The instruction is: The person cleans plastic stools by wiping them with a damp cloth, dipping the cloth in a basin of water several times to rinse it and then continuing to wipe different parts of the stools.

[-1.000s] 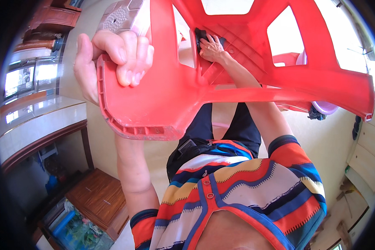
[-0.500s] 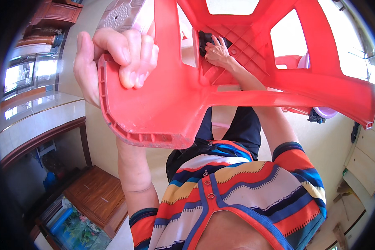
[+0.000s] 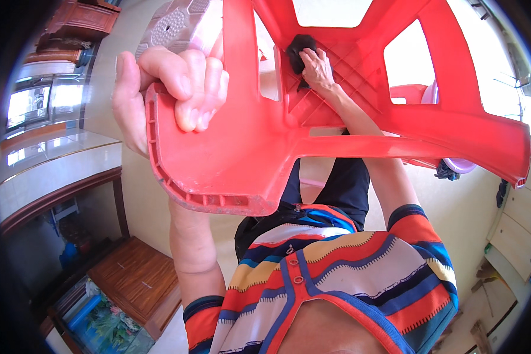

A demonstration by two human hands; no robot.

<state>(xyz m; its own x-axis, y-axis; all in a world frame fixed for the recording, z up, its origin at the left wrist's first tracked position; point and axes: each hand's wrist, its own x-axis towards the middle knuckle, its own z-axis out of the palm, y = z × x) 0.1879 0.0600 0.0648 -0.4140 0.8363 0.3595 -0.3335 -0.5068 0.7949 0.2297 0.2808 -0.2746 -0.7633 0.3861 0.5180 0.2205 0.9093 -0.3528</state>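
A red plastic stool [image 3: 230,159] is tipped so that its hollow underside and ribbed seat face me. My left hand [image 3: 174,88] grips the foot of its near left leg, fingers curled over the inner face and thumb outside. Through the frame reaches my right arm. Deep inside, my right hand [image 3: 318,69] is closed on a bunched black cloth [image 3: 302,52] and presses it against the ribbed underside of the seat, near the left corner. The fingertips are partly sunk in the cloth.
Beyond the left leg stands a translucent stool or box with a dotted top [image 3: 174,26]. A purple basin [image 3: 461,165] with dark cloth shows behind the stool's right side. At lower left are a brown wooden cabinet [image 3: 132,277] and an aquarium-like tank [image 3: 109,321].
My right hand and the black cloth have shifted slightly right along the seat's underside, and the cloth is bunched differently. The stool and my left hand have moved a little right and down.
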